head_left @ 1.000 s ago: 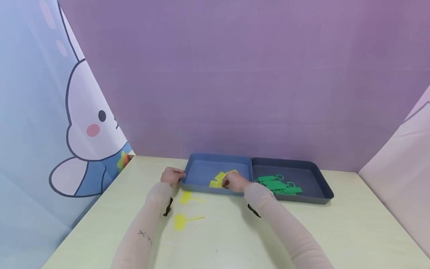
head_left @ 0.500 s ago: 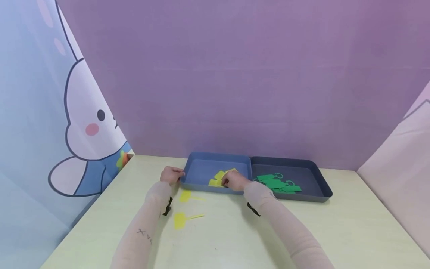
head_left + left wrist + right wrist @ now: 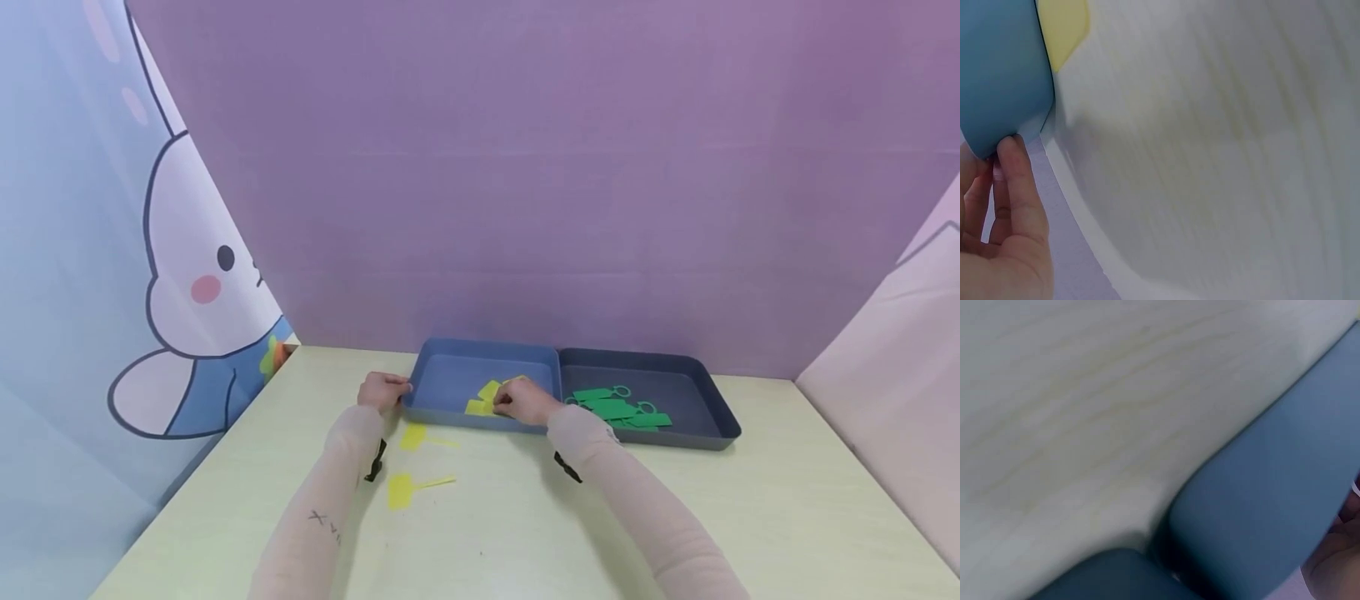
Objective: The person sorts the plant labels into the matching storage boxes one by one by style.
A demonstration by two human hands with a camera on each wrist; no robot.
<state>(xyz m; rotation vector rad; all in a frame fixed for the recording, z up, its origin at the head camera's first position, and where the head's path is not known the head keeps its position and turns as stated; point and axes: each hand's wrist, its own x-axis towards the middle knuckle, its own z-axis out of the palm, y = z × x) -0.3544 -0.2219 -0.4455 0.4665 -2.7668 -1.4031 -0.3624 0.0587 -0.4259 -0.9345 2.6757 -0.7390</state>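
Note:
At the left end of the blue tray (image 3: 450,375), my left hand (image 3: 382,392) pinches the rim. The left wrist view shows the thumb and fingers of that hand (image 3: 1013,206) at the tray's corner (image 3: 1004,87). My right hand (image 3: 528,402) reaches over the front wall into the same tray, fingers curled at a small pile of yellow tags (image 3: 477,407). Its fingertips pinch at one of them, largely covered by the hand. In the right wrist view the tray's outer wall (image 3: 1266,475) hides most of that hand (image 3: 1338,562).
Against the blue tray's right side stands a dark grey tray (image 3: 697,400) with several green tags (image 3: 615,409). On the table (image 3: 480,517) in front lie two yellow tags with thin tails, a nearer tag (image 3: 401,492) and a farther tag (image 3: 413,437). A purple curtain (image 3: 525,183) hangs behind.
The right hand's fingers have shifted very slightly among the yellow tags. The left hand keeps its place at the tray's rim, and the trays stay put.

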